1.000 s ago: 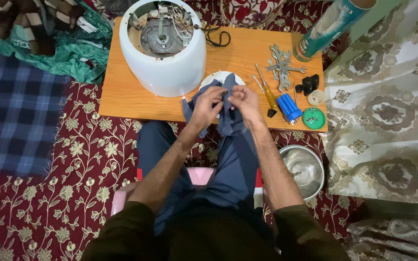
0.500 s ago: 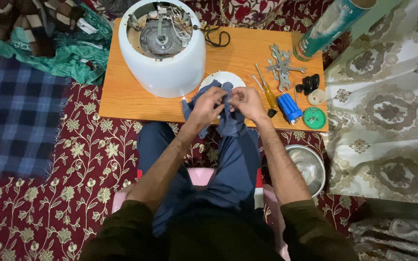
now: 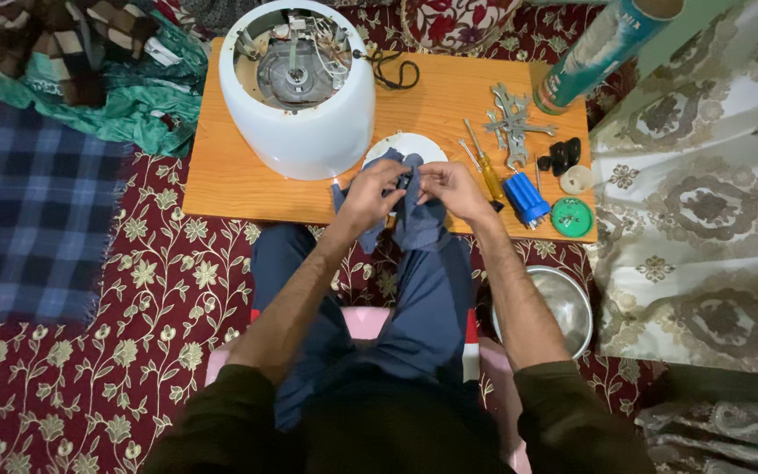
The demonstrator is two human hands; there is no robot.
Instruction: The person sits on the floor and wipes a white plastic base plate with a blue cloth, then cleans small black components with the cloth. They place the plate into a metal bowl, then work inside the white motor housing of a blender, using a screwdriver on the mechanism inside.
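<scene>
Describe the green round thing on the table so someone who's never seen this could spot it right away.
Start at the low wooden table that carries the big white upturned appliance. Go to its front right corner, beyond the right hand and the blue-handled tool. There lies the green lid, flat and round; the smaller round piece behind it is cream.

The low wooden table carries a white appliance body, a white disc, wrenches, a screwdriver, and perhaps small caps.
</scene>
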